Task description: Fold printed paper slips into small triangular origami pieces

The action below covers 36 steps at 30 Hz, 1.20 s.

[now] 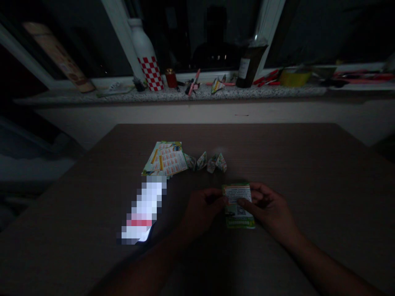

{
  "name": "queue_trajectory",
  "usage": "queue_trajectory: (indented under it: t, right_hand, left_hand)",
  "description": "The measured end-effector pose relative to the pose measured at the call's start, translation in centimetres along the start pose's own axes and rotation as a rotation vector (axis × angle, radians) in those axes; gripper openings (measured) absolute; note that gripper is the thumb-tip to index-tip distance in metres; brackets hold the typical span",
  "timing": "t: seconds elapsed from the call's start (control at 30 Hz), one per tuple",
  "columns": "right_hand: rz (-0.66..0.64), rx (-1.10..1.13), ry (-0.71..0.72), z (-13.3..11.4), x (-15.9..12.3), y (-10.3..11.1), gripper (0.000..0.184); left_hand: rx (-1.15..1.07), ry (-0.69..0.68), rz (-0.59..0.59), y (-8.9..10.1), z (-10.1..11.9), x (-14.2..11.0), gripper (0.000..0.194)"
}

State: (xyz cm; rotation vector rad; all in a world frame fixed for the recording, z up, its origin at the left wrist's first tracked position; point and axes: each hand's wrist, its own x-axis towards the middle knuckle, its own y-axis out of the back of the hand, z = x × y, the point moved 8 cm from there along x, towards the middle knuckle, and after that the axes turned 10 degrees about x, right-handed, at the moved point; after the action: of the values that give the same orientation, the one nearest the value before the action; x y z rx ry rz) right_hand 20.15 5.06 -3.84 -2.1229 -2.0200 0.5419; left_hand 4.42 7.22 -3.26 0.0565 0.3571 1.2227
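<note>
A green and white printed card, with dense text and a QR code, is held upright-side toward me above the table. My left hand pinches its left edge between thumb and fingers. On the other side my right hand grips it, thumb across the front and fingers behind. Beyond the hands stands a short row of several folded paper shapes. To their left lies a fanned pile of similar printed cards. The room is dim, so finger details are hard to see.
A lit phone, its screen blurred out, lies left of my left hand on the brown table. On the granite windowsill stand a red-checked white bottle, a dark bag, a small jar, pens and a yellow container.
</note>
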Motion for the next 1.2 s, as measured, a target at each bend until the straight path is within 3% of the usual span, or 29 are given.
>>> queue_trajectory:
  t: [1.2]
  right_hand:
    - [0.003,-0.025,0.017,-0.38,-0.16,-0.21,0.037]
  left_hand:
    - [0.023,0.01,0.025,0.19,0.13,-0.03,0.018]
